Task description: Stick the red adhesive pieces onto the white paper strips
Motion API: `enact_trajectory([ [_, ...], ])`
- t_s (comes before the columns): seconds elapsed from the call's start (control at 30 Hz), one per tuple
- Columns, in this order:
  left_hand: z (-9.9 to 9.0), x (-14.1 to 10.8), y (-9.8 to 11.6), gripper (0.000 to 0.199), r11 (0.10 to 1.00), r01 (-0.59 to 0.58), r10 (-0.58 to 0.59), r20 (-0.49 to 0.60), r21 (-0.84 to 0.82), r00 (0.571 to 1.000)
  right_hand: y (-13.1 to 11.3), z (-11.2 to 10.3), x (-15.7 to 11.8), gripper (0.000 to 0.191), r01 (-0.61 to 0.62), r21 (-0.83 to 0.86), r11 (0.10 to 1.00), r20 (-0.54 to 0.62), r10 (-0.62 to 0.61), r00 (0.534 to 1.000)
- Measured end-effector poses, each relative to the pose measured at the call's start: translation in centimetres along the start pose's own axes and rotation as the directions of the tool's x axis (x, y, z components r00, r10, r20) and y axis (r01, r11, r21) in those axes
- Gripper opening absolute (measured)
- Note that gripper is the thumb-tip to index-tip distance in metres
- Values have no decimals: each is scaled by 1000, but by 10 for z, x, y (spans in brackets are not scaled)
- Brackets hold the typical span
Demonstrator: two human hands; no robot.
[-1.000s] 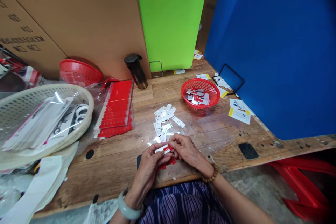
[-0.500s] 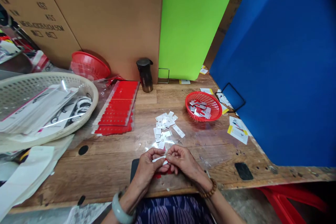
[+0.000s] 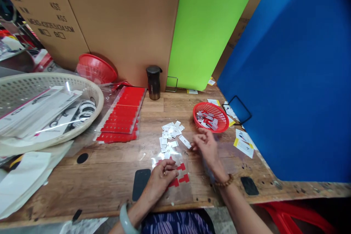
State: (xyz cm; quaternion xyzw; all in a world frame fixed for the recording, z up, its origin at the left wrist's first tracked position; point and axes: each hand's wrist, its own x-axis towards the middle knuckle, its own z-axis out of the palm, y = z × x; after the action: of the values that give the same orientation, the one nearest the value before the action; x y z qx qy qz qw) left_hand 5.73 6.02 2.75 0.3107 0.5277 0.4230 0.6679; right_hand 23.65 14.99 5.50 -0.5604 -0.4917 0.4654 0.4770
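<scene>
My left hand [image 3: 162,175] rests over a clear sheet [image 3: 183,192] that bears red T-shaped stickers [image 3: 184,178]. Its fingers are loosely bent and apart, and no object shows in them. Out to the right, my right hand [image 3: 206,148] hovers over the table just below a red basket [image 3: 227,124] of small white cards with red on them [image 3: 207,120]. Its fingers are half curled with gaps between them, seemingly holding nothing. A single white card [image 3: 185,142] lies just left of its fingertips. Beyond the sheet is a loose pile of small white cards [image 3: 170,131].
Red sticker sheets [image 3: 123,111] lie at left beside a large cream basket [image 3: 100,104] of packaged items. A dark bottle [image 3: 154,82] stands by the cardboard box [image 3: 123,25]. Green [image 3: 211,25] and blue [image 3: 285,80] panels border the table. Printed cards [image 3: 244,143] lie at right.
My hands have parted. The small white piece they held together is out of them. My right hand has moved right and forward towards the red basket, and the sticker sheet is uncovered.
</scene>
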Motion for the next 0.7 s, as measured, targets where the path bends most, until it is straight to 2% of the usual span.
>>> enact_trajectory([
  [0.03, 1, 2, -1, 34, 1000, -3, 3, 3, 0, 1000, 6, 3, -2, 28, 69, -186, 980, 35, -64, 997],
  [0.1, 3, 5, -3, 35, 1000, -3, 3, 12, -5, 1000, 17, 7, -8, 12, 210, -481, 851, 111, -178, 978],
  [0.17, 4, 7, -3, 38, 1000, -1, 1, 24, -4, 1000, 25, 9, -11, 2, 274, -632, 725, 146, -235, 961],
  [0.2, 5, 8, -2, 39, 1000, 2, -2, 28, -3, 1000, 27, 9, -11, 2, 276, -663, 696, 148, -239, 960],
  [0.3, 6, 8, -1, 40, 1000, 22, -22, 17, -15, 1000, 30, 9, -6, 6, 266, -675, 688, 156, -219, 963],
  [0.5, 7, 9, -2, 44, 995, 75, -75, 2, -68, 997, 34, 11, 4, 11, 245, -618, 747, 155, -189, 970],
  [0.7, 10, 5, 9, 42, 989, 109, -109, 4, -101, 994, 22, 9, -12, 8, 245, -521, 818, 159, -190, 969],
])
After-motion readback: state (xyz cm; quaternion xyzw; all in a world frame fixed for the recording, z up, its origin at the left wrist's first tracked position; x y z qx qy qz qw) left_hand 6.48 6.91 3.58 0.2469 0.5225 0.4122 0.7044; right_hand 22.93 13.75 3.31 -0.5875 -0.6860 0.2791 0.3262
